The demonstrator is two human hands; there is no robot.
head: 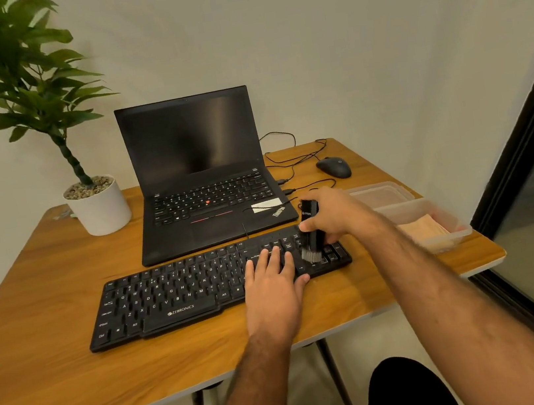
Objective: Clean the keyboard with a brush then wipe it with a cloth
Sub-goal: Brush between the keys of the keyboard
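Observation:
A black keyboard (175,295) lies on the wooden table (59,372) in front of me. My left hand (276,287) rests flat on the keys right of the middle, fingers straight. My right hand (333,213) grips a black brush (309,230) held upright. Its grey bristles touch the keys at the keyboard's right end. A beige cloth (422,231) lies folded in a clear plastic box (454,233) to the right of the keyboard.
An open black laptop (199,177) stands behind the keyboard, with cables and a black mouse (334,166) to its right. A potted plant (96,207) sits at the back left. A clear lid (382,193) lies behind the box. A dark glass door frames the right side.

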